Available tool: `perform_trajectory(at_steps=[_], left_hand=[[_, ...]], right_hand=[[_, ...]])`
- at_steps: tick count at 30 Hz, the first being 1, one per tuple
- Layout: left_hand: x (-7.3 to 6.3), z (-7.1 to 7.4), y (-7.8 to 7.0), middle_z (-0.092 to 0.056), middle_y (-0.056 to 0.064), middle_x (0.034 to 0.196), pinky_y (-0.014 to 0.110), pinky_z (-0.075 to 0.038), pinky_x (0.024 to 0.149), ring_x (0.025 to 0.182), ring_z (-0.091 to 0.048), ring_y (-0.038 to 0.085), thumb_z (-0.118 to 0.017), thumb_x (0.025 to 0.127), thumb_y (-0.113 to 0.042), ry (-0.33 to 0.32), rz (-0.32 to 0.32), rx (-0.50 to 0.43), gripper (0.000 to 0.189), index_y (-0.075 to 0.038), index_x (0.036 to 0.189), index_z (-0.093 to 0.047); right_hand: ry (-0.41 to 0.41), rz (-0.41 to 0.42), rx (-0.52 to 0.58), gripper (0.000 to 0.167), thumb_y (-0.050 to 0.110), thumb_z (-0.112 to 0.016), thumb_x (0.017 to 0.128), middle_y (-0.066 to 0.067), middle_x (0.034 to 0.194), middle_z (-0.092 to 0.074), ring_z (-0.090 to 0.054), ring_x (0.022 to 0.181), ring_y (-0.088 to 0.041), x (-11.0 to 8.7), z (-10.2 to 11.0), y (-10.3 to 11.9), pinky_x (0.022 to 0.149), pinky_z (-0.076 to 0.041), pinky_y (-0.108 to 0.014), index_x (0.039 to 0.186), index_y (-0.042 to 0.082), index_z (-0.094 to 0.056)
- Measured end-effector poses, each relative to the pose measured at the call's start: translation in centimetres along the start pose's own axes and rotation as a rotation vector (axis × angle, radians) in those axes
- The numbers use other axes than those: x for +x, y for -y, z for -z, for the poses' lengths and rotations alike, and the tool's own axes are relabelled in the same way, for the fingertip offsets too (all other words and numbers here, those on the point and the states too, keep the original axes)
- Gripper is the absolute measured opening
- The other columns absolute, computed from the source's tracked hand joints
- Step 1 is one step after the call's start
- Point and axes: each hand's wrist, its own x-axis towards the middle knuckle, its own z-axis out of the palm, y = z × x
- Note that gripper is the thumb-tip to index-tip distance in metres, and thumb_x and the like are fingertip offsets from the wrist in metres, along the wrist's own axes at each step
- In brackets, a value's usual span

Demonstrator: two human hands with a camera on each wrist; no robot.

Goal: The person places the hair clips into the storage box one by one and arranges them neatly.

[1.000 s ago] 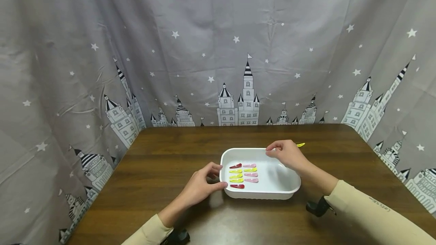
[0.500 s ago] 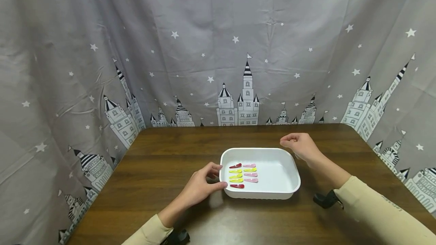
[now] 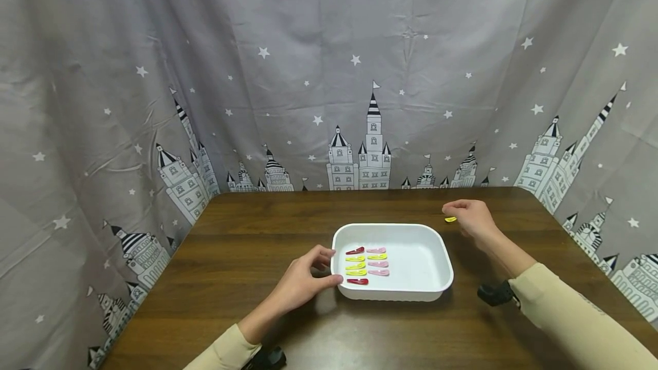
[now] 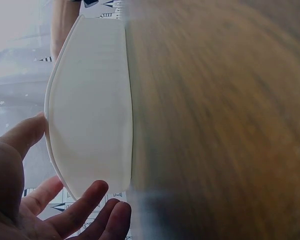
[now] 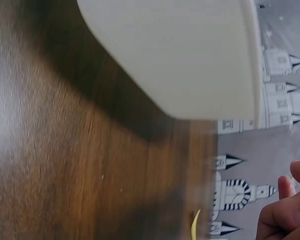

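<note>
A white plastic tray [image 3: 411,296] stands on the table, with several snap hair clips in two columns in its left half. Red clips [image 3: 358,281], yellow clips [image 3: 356,265] and pink clips [image 3: 378,272] lie there. My left hand [image 3: 303,281] touches the tray's left end, thumb on the near rim and fingers spread along the wall [image 4: 90,110]. Beyond the tray's far right corner, my right hand [image 3: 473,220] hovers with bent fingers; I see nothing held. Below its fingertips a lone yellow hair clip [image 3: 450,219] lies on the table, partly covered from the head view.
The brown wooden table [image 3: 267,227] extends around the tray. A grey curtain [image 3: 288,101] printed with castles and stars hangs behind it. A black wrist device [image 3: 496,294] sits under the right sleeve.
My right hand has moved from above the tray's far rim to the right, over the lone yellow hair clip. My left hand and the tray have stayed put.
</note>
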Motion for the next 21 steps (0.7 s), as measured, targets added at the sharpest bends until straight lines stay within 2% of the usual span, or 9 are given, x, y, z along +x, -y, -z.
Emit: perform_trajectory(at_steps=[5, 11, 16, 18, 21], left_hand=[[0.0, 0.0, -0.1, -0.072, 0.003, 0.109, 0.048, -0.051, 0.089, 0.098, -0.068, 0.021, -0.084, 0.081, -0.04, -0.007, -0.001, -0.005, 0.056, -0.013, 0.125, -0.064], [-0.1, 0.0, -0.3, -0.073, 0.003, 0.108, 0.048, -0.05, 0.089, 0.098, -0.068, 0.022, -0.083, 0.081, -0.04, -0.006, -0.004, -0.009, 0.056, -0.013, 0.126, -0.063], [-0.1, 0.0, -0.3, -0.073, 0.004, 0.107, 0.048, -0.051, 0.088, 0.098, -0.069, 0.023, -0.083, 0.081, -0.04, -0.005, -0.002, -0.011, 0.056, -0.012, 0.126, -0.063], [-0.1, 0.1, -0.3, -0.073, 0.004, 0.108, 0.048, -0.051, 0.089, 0.098, -0.069, 0.024, -0.083, 0.081, -0.04, -0.004, -0.002, -0.013, 0.056, -0.012, 0.126, -0.063], [-0.2, 0.1, -0.3, -0.073, 0.005, 0.108, 0.049, -0.051, 0.089, 0.098, -0.069, 0.024, -0.083, 0.081, -0.04, -0.002, 0.002, -0.016, 0.056, -0.012, 0.126, -0.063]], right_hand=[[-0.043, -0.023, 0.017, 0.04, 0.024, -0.062, 0.099, 0.01, 0.066, -0.051, -0.034, 0.043, -0.006, 0.6, 0.3, -0.7, 0.046, -0.034, -0.026, 0.124, -0.008, -0.063], [-0.081, -0.032, 0.019, 0.041, 0.022, -0.061, 0.098, 0.01, 0.067, -0.053, -0.034, 0.041, -0.005, 1.3, 0.4, -1.6, 0.044, -0.033, -0.025, 0.124, -0.01, -0.062], [-0.096, -0.055, 0.021, 0.041, 0.02, -0.061, 0.096, 0.009, 0.061, -0.051, -0.035, 0.04, -0.004, 1.9, 0.3, -2.5, 0.042, -0.033, -0.024, 0.123, -0.012, -0.062], [-0.108, -0.065, 0.017, 0.041, 0.02, -0.061, 0.096, 0.005, 0.065, -0.055, -0.036, 0.041, -0.004, 2.1, 0.3, -2.9, 0.043, -0.034, -0.025, 0.123, -0.011, -0.063], [-0.129, -0.08, 0.013, 0.041, 0.021, -0.061, 0.096, -0.007, 0.082, -0.062, -0.038, 0.043, -0.005, 2.3, 0.2, -3.3, 0.044, -0.036, -0.025, 0.122, -0.01, -0.064]])
